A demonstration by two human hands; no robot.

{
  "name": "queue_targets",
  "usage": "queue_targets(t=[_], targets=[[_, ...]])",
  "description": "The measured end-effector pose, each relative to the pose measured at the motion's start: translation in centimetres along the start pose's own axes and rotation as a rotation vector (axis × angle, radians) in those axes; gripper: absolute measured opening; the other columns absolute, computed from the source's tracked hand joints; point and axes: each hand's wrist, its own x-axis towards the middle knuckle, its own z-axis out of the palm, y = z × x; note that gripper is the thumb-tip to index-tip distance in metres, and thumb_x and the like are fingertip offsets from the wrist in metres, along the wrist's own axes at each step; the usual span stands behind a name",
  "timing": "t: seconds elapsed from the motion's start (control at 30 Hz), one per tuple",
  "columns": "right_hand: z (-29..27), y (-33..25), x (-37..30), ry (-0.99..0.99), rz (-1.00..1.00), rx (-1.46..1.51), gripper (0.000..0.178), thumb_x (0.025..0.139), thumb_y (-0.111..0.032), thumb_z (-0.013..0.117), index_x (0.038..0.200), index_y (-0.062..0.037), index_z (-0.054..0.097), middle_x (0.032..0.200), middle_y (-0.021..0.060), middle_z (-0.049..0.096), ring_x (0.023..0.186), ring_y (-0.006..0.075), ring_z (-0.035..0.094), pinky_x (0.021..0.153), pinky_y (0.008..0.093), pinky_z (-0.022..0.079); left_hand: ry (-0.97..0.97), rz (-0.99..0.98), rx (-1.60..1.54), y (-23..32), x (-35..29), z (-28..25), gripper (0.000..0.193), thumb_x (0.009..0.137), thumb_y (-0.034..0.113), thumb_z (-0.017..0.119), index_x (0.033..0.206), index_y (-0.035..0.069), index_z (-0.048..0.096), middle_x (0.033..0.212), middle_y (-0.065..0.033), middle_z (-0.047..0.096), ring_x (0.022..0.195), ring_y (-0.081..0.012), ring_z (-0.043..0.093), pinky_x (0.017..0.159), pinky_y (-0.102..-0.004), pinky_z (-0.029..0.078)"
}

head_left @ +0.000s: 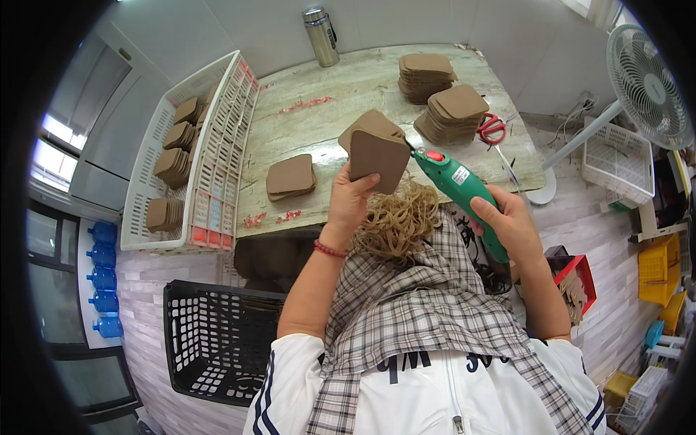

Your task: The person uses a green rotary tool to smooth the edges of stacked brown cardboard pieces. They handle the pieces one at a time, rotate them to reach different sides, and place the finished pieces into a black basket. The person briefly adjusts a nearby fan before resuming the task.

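Above the near side of the table (355, 83), pinching a couple of flat, round-cornered brown pieces (380, 163) in the left hand (351, 199), with thumb on the front face and fingers mostly hidden behind. Gripping a green handheld tool (461, 185) in the right hand (507, 221), closed around the handle. Pointing the tool's tip at the right edge of the brown pieces; too small to tell whether touching. Wearing a red bracelet (330, 249) on the left wrist.

Just below the hands, on a checked apron (406, 312), a tangled heap of tan strands (402, 225). Left of the hands, on the table, a low stack (290, 176) of similar pieces, slightly askew. Farther and to the right, two taller stacks (453, 112) close together. Just right of the nearer one, red-handled scissors (493, 129). At the far edge, a metal flask (321, 38), upright.

Along the table's left side, a white crate (225, 145) with several brown stacks (172, 167) inside. Nearer and lower at left, a black crate (175, 290) with perforated walls. Farther left, a row of blue bottles (103, 281). Near right, a red box (589, 279). Far right, a white fan (649, 87) and a white basket (623, 187).
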Motion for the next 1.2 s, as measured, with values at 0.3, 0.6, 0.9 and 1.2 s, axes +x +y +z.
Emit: queue_targets(t=[0.3, 0.6, 0.9, 1.2], targets=[[-0.6, 1.3, -0.8, -0.048, 0.000, -0.185, 0.034, 0.087, -0.025, 0.065, 0.108, 0.0014, 0.060, 0.073, 0.0006, 0.058, 0.063, 0.0061, 0.053, 0.057, 0.0213, 0.044, -0.039, -0.136, 0.403, 3.3, -0.8, -0.9, 0.040, 0.076, -0.009, 0.062, 0.115, 0.000, 0.060, 0.103, -0.0049, 0.066, 0.092, -0.0122, 0.061, 0.084, -0.0270, 0.049], [0.7, 2.1, -0.1, 0.005, -0.004, -0.139, 0.037, 0.085, -0.029, 0.067, 0.106, 0.0015, 0.062, 0.073, 0.0015, 0.059, 0.063, 0.0071, 0.054, 0.057, 0.0228, 0.044, -0.068, -0.313, 0.414, 2.0, -2.9, -0.1, 0.041, 0.074, -0.010, 0.062, 0.114, 0.000, 0.059, 0.101, -0.0025, 0.064, 0.091, -0.0094, 0.058, 0.084, -0.0244, 0.046], [-0.1, 1.7, -0.1, -0.125, 0.165, -0.017, 0.031, 0.090, -0.027, 0.060, 0.102, 0.0015, 0.060, 0.072, 0.0021, 0.059, 0.064, 0.0076, 0.055, 0.059, 0.0221, 0.045, 0.036, -0.109, 0.802, 5.6, -2.4, -0.7, 0.020, 0.075, -0.004, 0.065, 0.093, 0.002, 0.058, 0.083, -0.0008, 0.062, 0.077, -0.0076, 0.057, 0.069, -0.0228, 0.047], [-0.2, 2.2, -0.3, -0.187, 0.169, -0.015, 0.033, 0.089, -0.029, 0.061, 0.104, 0.0006, 0.059, 0.072, 0.0031, 0.059, 0.061, 0.0081, 0.056, 0.053, 0.0223, 0.045, 0.087, -0.056, 0.431, 5.2, -2.2, -2.0, 0.015, 0.078, -0.002, 0.068, 0.092, 0.001, 0.064, 0.086, -0.0050, 0.068, 0.075, -0.0096, 0.062, 0.072, -0.0237, 0.050]])
